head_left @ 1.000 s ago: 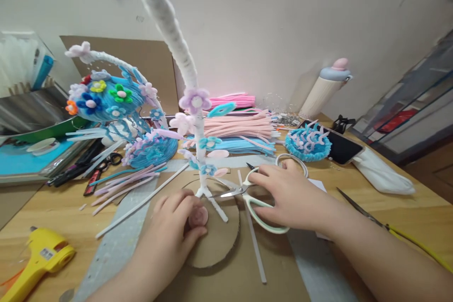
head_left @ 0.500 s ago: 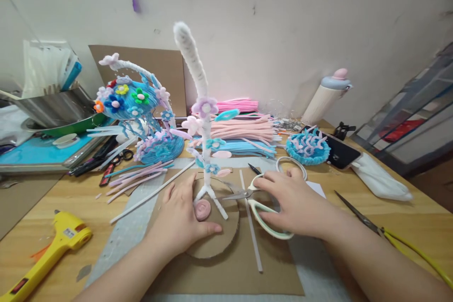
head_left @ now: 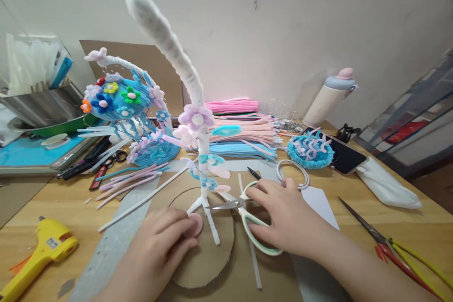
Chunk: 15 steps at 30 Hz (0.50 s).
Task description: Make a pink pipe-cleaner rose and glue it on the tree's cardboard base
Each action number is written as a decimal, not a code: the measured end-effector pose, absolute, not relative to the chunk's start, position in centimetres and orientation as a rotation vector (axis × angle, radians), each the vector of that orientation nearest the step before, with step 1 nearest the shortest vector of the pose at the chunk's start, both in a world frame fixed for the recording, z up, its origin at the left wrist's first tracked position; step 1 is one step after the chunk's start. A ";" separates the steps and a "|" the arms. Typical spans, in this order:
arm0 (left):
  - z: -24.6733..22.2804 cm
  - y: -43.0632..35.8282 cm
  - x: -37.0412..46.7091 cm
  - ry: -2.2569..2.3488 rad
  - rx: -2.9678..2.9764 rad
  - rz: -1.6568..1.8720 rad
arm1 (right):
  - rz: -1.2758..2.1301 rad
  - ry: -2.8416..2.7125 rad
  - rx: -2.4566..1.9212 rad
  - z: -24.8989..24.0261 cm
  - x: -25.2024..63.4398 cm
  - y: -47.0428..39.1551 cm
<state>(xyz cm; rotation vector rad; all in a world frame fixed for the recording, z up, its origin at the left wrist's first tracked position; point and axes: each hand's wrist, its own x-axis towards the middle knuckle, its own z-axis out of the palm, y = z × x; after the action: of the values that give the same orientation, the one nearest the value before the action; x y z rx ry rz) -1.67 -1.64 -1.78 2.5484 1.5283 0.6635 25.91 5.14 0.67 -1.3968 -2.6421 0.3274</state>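
A white fuzzy stem (head_left: 203,170) with purple, pink and blue flowers stands on two feet on a round cardboard disc (head_left: 208,266), its tall top bending left. My left hand (head_left: 163,245) is over the disc's left side, its fingers closed on a small pink coil (head_left: 196,225) beside the stem's foot. In my right hand (head_left: 274,214) are white-and-green handled scissors (head_left: 256,236), fingers in the loops. Their blades are spread, one pointing left near the stem's base, the other behind it.
A yellow glue gun (head_left: 53,245) lies at left, red-and-yellow handled pliers or scissors (head_left: 387,243) at right. Behind are a blue flowered ornament (head_left: 123,99), bundled pink and blue fuzzy sticks (head_left: 244,130), a blue fuzzy dish (head_left: 311,151), a phone (head_left: 348,155) and a bottle (head_left: 327,99).
My left hand has gone from lying spread on the disc to gripping the pink coil. The stem looks larger, leaning toward the camera, and the scissors have shifted slightly left and down.
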 end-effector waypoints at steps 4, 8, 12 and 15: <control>-2.3 -1.5 -1.2 1.445 2.719 0.625 | 0.347 -2.619 -1.443 0.3 25.4 5.1; -3.1 -1.6 -1.2 1.418 2.756 0.622 | 0.408 -2.591 -1.441 0.1 25.2 5.1; -3.2 -1.7 -1.4 1.430 2.782 0.616 | 0.430 -2.588 -1.451 -0.1 25.2 5.1; -3.0 -1.5 -1.5 1.407 2.837 0.611 | 0.404 -2.596 -1.463 -0.2 25.1 5.0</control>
<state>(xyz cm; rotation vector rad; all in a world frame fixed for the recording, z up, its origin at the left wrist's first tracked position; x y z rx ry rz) -1.51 -1.48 -2.99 2.8375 1.4075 0.6108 25.14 5.03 -0.22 -1.4632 -2.5957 0.4043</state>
